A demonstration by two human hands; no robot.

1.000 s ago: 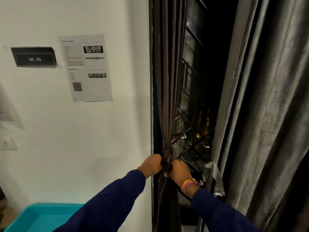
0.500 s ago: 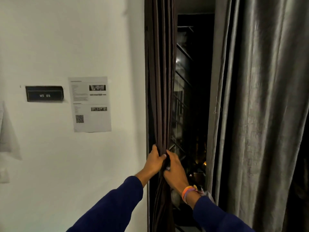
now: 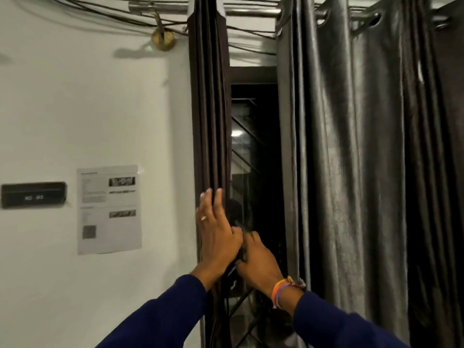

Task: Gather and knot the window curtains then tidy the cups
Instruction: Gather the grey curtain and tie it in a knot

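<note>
Curtains come first here, and the dark brown curtain is the one under your hands: it hangs bunched into a narrow column of folds from the curtain rod high above your fingertips and runs down past your wrists and out of view below. Your left hand lies flat and unclenched against the front of the folds, fingers stretched upward, gripping nothing. Your right hand sits just beside and slightly below it, touching at the knuckles, fingers curled in toward the back edge of the same bundle; whether they actually pinch cloth you cannot tell, since motion blur hides the tips. No knot shows in this stretch of cloth. Off to the right of your right hand, across a gap of dark window, the grey curtain hangs loose and wide on its eyelets, ungathered. Expect both to feel soft, limp and fairly light, with a slight sheen that suggests the folds will slide over each other. A flat palm will not hold them, so wrap the whole bundle in a full fist at about wrist level, where there is slack below to loop. No cups are in view.
</note>
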